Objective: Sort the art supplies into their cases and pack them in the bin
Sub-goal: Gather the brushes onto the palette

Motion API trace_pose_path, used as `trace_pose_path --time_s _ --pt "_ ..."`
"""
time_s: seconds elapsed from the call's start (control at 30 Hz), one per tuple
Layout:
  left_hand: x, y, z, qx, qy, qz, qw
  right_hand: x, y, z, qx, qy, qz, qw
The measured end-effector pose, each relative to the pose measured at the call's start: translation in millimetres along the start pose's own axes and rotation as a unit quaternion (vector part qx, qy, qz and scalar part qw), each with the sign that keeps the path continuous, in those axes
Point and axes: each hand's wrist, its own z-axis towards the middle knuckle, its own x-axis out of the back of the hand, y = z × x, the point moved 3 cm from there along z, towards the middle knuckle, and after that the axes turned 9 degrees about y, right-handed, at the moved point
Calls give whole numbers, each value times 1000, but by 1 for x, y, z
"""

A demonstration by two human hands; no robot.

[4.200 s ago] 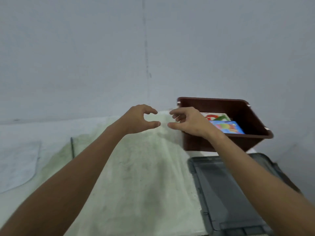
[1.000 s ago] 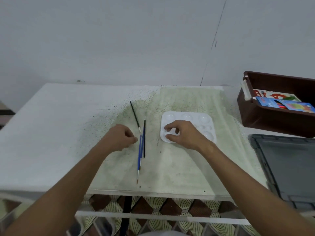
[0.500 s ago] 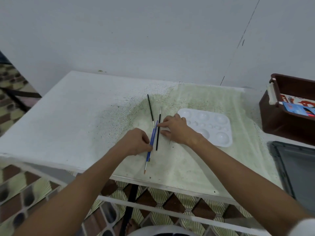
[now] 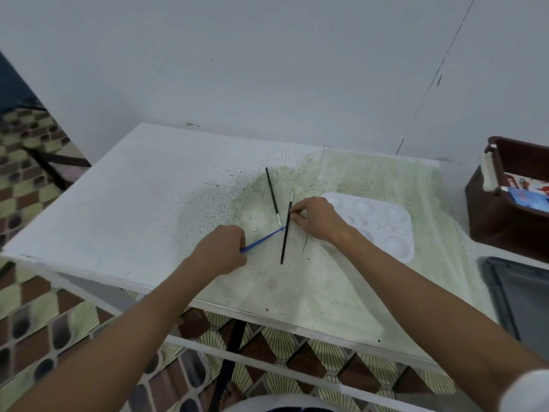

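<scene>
Blue brush [image 4: 263,239] gripped by curled left hand [image 4: 222,251]; right hand [image 4: 315,217] pinching black brush [image 4: 285,233].

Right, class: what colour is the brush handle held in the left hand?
Blue, seen in the head view: the brush handle sticks out of the left hand.

One view only here, the head camera, worn high and looking forward and steeply down over the near edge of the white table [image 4: 124,209]. Both forearms run up from the bottom corners, so the left hand [image 4: 221,252] and right hand [image 4: 316,218] sit close to frame centre, near the lens. Beyond the hands the grey wall [image 4: 267,69] fills the top half. Right of the right hand, the brown bin [image 4: 487,221] is cut by the frame edge. Below the hands, patterned floor tiles [image 4: 38,316] show under the table. Wide-angle bending curves the edges.
</scene>
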Motion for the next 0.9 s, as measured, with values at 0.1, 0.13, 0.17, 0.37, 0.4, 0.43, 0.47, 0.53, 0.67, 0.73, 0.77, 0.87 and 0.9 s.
trace_pose_path --time_s 0.1,0.13,0.17,0.37,0.4,0.43,0.47,0.53,0.67,0.73,0.77,0.87,0.9 --pt "6 -19 -2 -41 -10 29 999 -4 -3 10 -52 22 7 998" --pt "8 -25 -2 -51 -9 41 998 -6 -4 13 -69 29 -1 997" --pt "11 -31 -1 -57 -4 56 997 -7 -7 16 -80 33 -19 996" --pt "28 -54 15 -99 44 154 982 -10 -17 28 -121 13 3 993" --pt "30 -58 18 -108 58 165 979 -11 -16 30 -135 14 20 991" --pt "30 -62 21 -112 75 169 976 -11 -15 32 -146 16 35 988" --pt "31 -65 24 -113 91 164 976 -12 -13 34 -152 19 47 987" --pt "31 -69 29 -112 109 143 977 -11 -12 38 -146 28 80 986" --pt "30 -74 30 -77 82 59 992 1 -23 49 -70 32 110 991" --pt "28 -78 29 -63 78 16 995 8 -30 59 -32 37 100 994" --pt "28 -79 29 -58 81 0 995 11 -34 64 -6 33 90 995" --pt "27 -82 27 -41 93 -39 994 8 -51 78 82 -16 40 996" --pt "28 -83 26 -30 100 -52 993 3 -57 82 109 -35 20 993"
